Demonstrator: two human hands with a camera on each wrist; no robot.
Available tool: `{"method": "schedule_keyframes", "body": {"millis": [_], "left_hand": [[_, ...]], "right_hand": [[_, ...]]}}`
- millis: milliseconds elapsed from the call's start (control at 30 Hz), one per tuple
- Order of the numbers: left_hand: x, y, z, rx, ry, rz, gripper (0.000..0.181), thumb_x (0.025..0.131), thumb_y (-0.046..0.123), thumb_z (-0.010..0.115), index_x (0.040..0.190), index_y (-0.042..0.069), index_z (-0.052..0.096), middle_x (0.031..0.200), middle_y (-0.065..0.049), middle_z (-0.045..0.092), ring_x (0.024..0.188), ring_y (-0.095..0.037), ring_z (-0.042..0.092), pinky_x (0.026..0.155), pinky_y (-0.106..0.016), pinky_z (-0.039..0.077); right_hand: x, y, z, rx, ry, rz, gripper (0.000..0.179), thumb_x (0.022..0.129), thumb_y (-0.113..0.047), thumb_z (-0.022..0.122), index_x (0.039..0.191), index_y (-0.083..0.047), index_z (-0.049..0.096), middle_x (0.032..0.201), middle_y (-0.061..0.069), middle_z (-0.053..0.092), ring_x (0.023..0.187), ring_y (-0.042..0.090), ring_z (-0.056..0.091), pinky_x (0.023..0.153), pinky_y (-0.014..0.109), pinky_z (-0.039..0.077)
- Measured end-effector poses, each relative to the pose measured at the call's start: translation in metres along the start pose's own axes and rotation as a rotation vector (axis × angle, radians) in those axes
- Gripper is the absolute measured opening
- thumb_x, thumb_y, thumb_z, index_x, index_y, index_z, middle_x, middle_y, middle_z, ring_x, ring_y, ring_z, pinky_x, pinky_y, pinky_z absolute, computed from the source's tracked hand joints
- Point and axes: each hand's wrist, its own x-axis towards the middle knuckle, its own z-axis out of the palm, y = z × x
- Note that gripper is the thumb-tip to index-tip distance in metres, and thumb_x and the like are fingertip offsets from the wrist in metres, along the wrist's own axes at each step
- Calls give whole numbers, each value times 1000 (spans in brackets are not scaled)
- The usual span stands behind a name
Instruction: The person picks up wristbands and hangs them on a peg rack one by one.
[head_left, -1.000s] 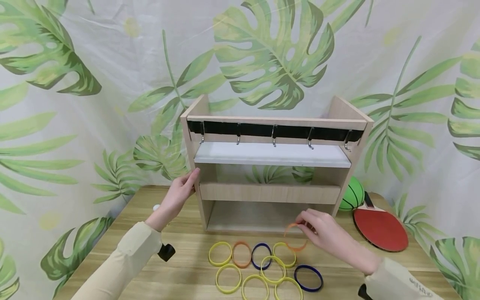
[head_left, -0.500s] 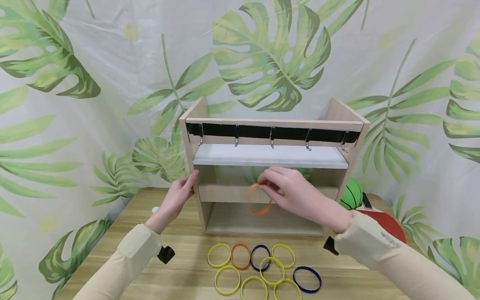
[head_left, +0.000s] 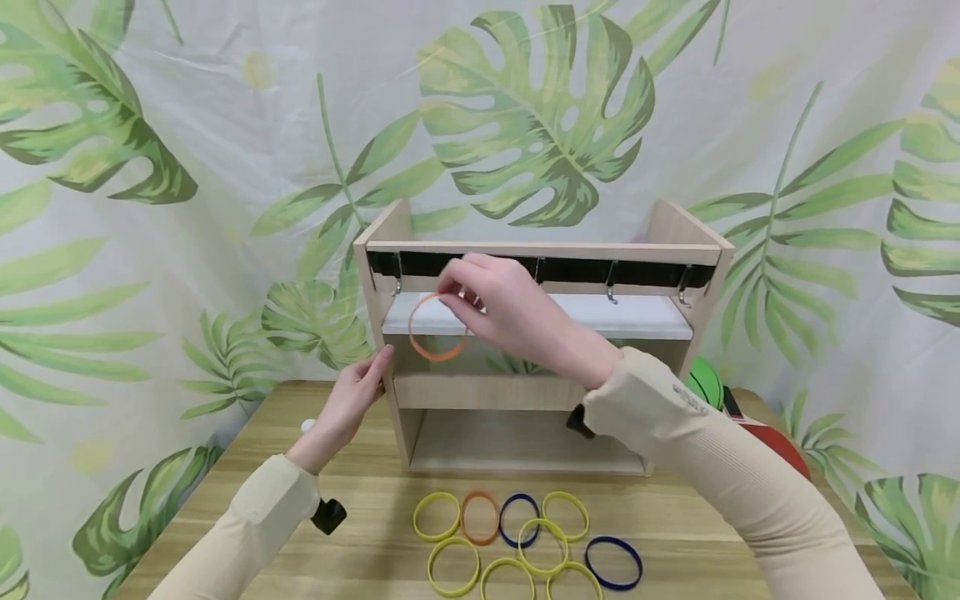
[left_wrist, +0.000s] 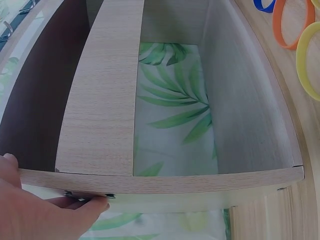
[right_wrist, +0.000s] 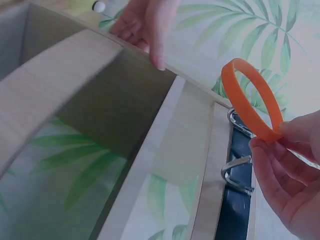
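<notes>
My right hand pinches an orange silicone wristband between thumb and fingers, in front of the upper left of a small wooden shelf unit. The right wrist view shows the wristband hanging close to a metal hook on the black strip; whether they touch I cannot tell. With thumb at the front edge and fingers on the outer side, my left hand grips the unit's left side panel. In the left wrist view that hand holds the panel edge.
Several yellow wristbands, blue ones and another orange one lie on the wooden table before the unit. A green ball and a red table tennis bat sit at right. Leaf-patterned cloth hangs behind.
My right hand has lifted the orange wristband from near the table at right, up and leftward to the hooks. My left hand keeps its hold on the side panel.
</notes>
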Motion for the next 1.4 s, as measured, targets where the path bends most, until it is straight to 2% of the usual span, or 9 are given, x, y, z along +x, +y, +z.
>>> {"method": "schedule_keyframes", "body": {"millis": [200,367,533,700,833,1033,1200,1400], "left_hand": [[0,0,0,-16,4,13,72,106,48,37,148,-10,35,164,-19,19,150,-35,26,123,-48,31],[0,-1,0,-17,7,24,70,107,46,37,147,-11,37,164,-20,20,149,-35,28,122,-48,32],[0,-2,1,-11,18,12,70,106,47,37,144,-12,41,163,-19,23,149,-34,31,122,-47,33],[1,-2,1,-4,26,12,72,106,49,38,137,-15,48,164,-18,22,149,-34,29,121,-47,34],[1,-3,0,-16,23,23,70,106,47,37,139,-14,46,163,-18,24,149,-33,30,121,-48,34],[1,-4,-1,-33,11,27,68,107,46,36,145,-10,41,164,-18,22,149,-33,28,122,-50,32],[0,-3,0,-19,16,16,70,106,48,37,146,-10,41,164,-18,20,150,-34,27,122,-49,33],[-1,-2,-1,-6,13,16,70,106,49,37,150,-6,35,165,-17,20,150,-33,28,122,-48,34]], "right_hand": [[24,-1,12,8,2,7,7,97,-8,62,94,-4,68,91,5,70,77,10,63,71,17,54],[34,0,22,-29,-27,37,8,97,-9,62,92,-5,67,89,4,67,77,12,58,69,20,51],[35,-1,31,-147,-88,53,12,100,-12,59,90,-7,65,87,4,64,75,15,59,67,24,53],[35,-1,37,-244,-111,46,15,102,-15,55,93,-7,65,84,5,61,68,17,59,60,27,53],[35,-1,41,-263,-127,36,15,102,-13,55,96,-6,66,84,6,62,66,17,59,58,25,53],[34,-3,41,-276,-150,30,12,101,-12,56,99,-5,67,86,6,62,70,17,61,61,24,54],[25,-8,31,-260,-87,15,11,100,-12,57,96,-7,67,84,4,62,67,15,59,58,24,52],[-3,-15,13,-248,40,-91,5,95,-8,63,94,-5,68,84,4,63,69,13,58,63,22,54]]}}
